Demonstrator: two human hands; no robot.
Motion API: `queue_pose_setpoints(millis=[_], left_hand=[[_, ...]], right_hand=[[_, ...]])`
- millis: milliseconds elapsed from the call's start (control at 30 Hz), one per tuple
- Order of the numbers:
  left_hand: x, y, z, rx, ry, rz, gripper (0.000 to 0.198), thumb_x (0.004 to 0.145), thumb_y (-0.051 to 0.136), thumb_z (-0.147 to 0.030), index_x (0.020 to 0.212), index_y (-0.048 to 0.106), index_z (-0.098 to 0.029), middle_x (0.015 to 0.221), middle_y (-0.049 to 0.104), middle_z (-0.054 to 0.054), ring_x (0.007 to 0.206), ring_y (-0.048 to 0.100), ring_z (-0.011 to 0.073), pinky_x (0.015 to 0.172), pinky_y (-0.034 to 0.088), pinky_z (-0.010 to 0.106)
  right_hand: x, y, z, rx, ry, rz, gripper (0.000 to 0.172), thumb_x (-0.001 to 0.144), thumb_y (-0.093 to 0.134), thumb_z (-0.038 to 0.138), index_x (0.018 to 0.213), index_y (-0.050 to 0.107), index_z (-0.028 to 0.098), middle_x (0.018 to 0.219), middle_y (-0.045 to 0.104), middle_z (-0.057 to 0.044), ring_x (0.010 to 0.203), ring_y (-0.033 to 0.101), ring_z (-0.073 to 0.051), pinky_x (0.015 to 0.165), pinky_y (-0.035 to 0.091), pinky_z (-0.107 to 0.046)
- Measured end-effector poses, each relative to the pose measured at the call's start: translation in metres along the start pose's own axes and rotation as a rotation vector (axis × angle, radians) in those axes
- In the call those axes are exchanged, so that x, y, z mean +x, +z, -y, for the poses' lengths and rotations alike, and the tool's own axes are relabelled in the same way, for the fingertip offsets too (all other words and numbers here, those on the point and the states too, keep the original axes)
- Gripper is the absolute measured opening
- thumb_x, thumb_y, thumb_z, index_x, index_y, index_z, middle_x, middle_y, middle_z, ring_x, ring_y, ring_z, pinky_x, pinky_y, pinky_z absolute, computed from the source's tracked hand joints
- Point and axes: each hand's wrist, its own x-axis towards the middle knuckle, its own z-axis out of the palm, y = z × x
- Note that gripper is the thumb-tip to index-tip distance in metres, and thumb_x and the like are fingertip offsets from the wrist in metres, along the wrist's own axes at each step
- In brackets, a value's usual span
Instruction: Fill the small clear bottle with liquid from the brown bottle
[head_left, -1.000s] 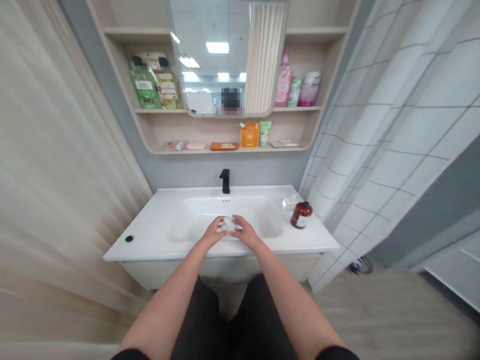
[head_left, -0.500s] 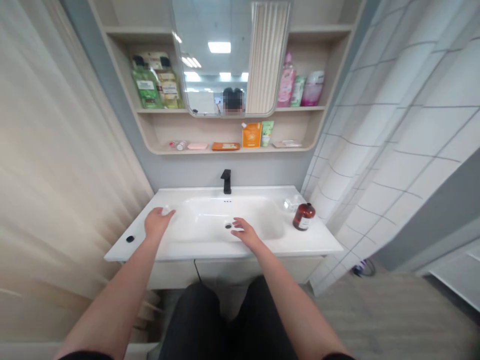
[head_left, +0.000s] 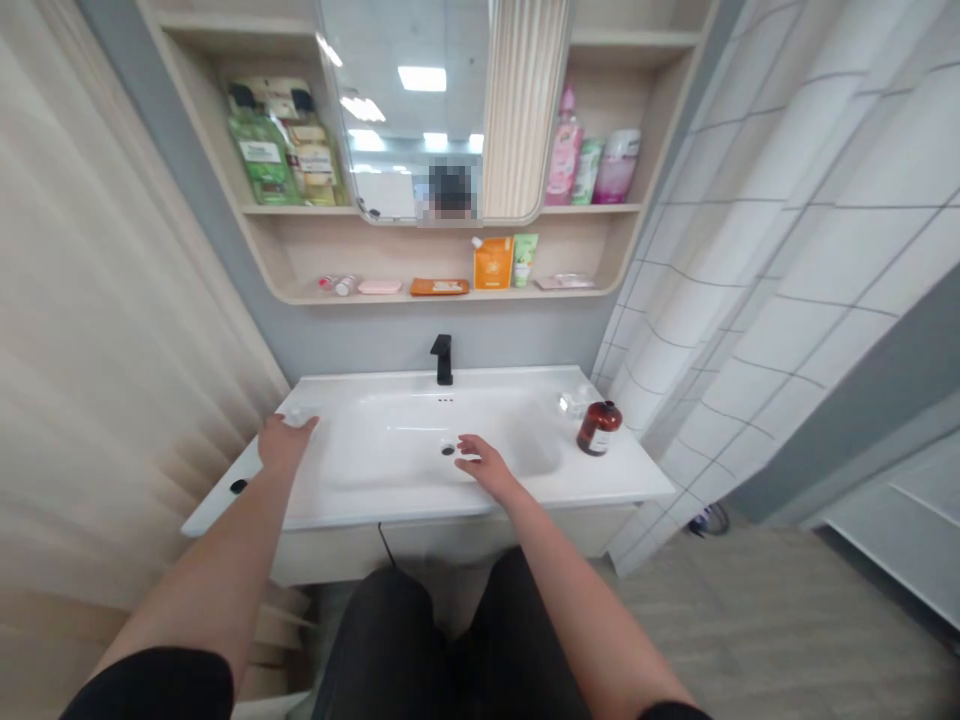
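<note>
My left hand (head_left: 285, 442) is at the left end of the white counter. Its fingers and thumb are around a small clear object (head_left: 296, 413), mostly hidden and too see-through to name exactly. A small black cap-like piece (head_left: 238, 487) lies on the counter nearer to me, left of my forearm. Over the white basin (head_left: 390, 455), beside the drain (head_left: 448, 450), my right hand (head_left: 482, 465) hovers with its fingers apart and bent, holding nothing. On the counter's right side stands a brown bottle (head_left: 599, 428) with a white label and no cap on its neck.
A clear glass-like thing (head_left: 574, 403) stands behind the brown bottle. The black faucet (head_left: 442, 360) rises behind the basin. Above hang a mirror (head_left: 420, 110) and shelves with several bottles, an orange pouch (head_left: 493, 263) and a green tube (head_left: 524, 260). Curtains (head_left: 150, 300) flank both sides.
My left hand has moved a little left along the counter with the clear object. The right hand stays over the basin. The whole view has shifted slightly.
</note>
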Motion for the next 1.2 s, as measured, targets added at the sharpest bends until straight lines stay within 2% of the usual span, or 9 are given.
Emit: queue_pose_setpoints(millis=[133, 267, 433, 567, 700, 800, 967, 1067, 1200], left_hand=[[-0.023, -0.010, -0.008, -0.002, -0.009, -0.080, 0.100, 0.079, 0.086, -0.065, 0.147, 0.049, -0.003, 0.145, 0.061, 0.029, 0.142, 0.054, 0.0457, 0.122, 0.043, 0.059], [-0.085, -0.015, -0.028, -0.052, 0.339, -0.259, 0.070, 0.100, 0.069, -0.052, 0.150, 0.051, -0.007, 0.147, 0.060, 0.023, 0.143, 0.052, 0.0372, 0.127, 0.040, 0.054], [-0.177, 0.015, -0.070, -0.029, 0.824, 0.263, 0.039, 0.108, 0.057, -0.048, 0.129, 0.072, -0.020, 0.135, 0.072, 0.015, 0.129, 0.063, 0.0336, 0.117, 0.049, 0.049], [-0.216, 0.039, -0.090, 0.070, 0.842, 0.461, 0.050, 0.109, 0.051, -0.055, 0.139, 0.072, -0.022, 0.145, 0.071, 0.016, 0.139, 0.060, 0.0354, 0.118, 0.047, 0.049], [-0.217, 0.044, -0.092, 0.110, 0.770, 0.581, 0.054, 0.108, 0.050, -0.061, 0.133, 0.077, -0.022, 0.138, 0.075, 0.018, 0.136, 0.061, 0.0371, 0.116, 0.046, 0.047], [-0.213, 0.043, -0.090, 0.073, 0.738, 0.623, 0.055, 0.107, 0.049, -0.063, 0.128, 0.079, -0.022, 0.133, 0.077, 0.017, 0.133, 0.063, 0.0368, 0.116, 0.045, 0.046], [-0.215, 0.043, -0.090, 0.062, 0.708, 0.601, 0.052, 0.107, 0.051, -0.063, 0.122, 0.080, -0.022, 0.126, 0.078, 0.017, 0.129, 0.063, 0.0360, 0.114, 0.045, 0.045], [-0.216, 0.043, -0.091, 0.090, 0.712, 0.602, 0.052, 0.107, 0.050, -0.062, 0.121, 0.080, -0.022, 0.125, 0.078, 0.017, 0.128, 0.064, 0.0362, 0.112, 0.046, 0.045], [-0.216, 0.040, -0.093, 0.082, 0.684, 0.611, 0.053, 0.106, 0.050, -0.062, 0.120, 0.081, -0.021, 0.123, 0.078, 0.018, 0.126, 0.065, 0.0372, 0.107, 0.049, 0.046]], right_hand=[[0.000, 0.000, -0.001, 0.013, -0.009, -0.004, 0.053, 0.078, 0.083, 0.043, 0.127, 0.071, 0.028, 0.126, 0.077, -0.010, 0.122, 0.072, -0.030, 0.102, 0.060, -0.046], [0.002, 0.001, -0.001, 0.013, -0.011, 0.002, 0.053, 0.078, 0.083, 0.044, 0.127, 0.072, 0.027, 0.125, 0.078, -0.009, 0.122, 0.073, -0.030, 0.105, 0.060, -0.047], [0.003, 0.001, 0.000, -0.060, -0.004, -0.001, 0.041, 0.079, 0.081, 0.039, 0.118, 0.076, 0.026, 0.124, 0.080, -0.009, 0.121, 0.074, -0.030, 0.102, 0.062, -0.047], [-0.005, 0.004, 0.008, -0.237, -0.021, -0.019, 0.029, 0.083, 0.078, 0.030, 0.112, 0.079, 0.026, 0.121, 0.081, -0.008, 0.114, 0.077, -0.029, 0.097, 0.063, -0.044], [-0.012, -0.007, 0.042, -0.577, -0.141, -0.018, 0.020, 0.092, 0.075, 0.027, 0.112, 0.081, 0.025, 0.116, 0.083, -0.007, 0.106, 0.078, -0.026, 0.096, 0.062, -0.038], [-0.001, -0.051, 0.089, -0.902, -0.173, -0.032, 0.019, 0.100, 0.071, 0.031, 0.113, 0.082, 0.023, 0.114, 0.084, -0.006, 0.108, 0.076, -0.025, 0.102, 0.058, -0.035], [0.059, -0.174, 0.160, -1.106, -0.055, -0.133, 0.034, 0.096, 0.072, 0.027, 0.126, 0.081, 0.017, 0.125, 0.081, -0.016, 0.118, 0.072, -0.031, 0.111, 0.052, -0.041], [0.094, -0.234, 0.175, -1.431, 0.215, -0.011, 0.044, 0.094, 0.075, 0.027, 0.135, 0.080, 0.014, 0.133, 0.078, -0.021, 0.120, 0.073, -0.032, 0.105, 0.054, -0.040], [0.114, -0.268, 0.168, -1.484, 0.433, 0.170, 0.034, 0.086, 0.085, 0.021, 0.119, 0.086, 0.010, 0.127, 0.080, -0.024, 0.110, 0.077, -0.031, 0.096, 0.055, -0.041]])
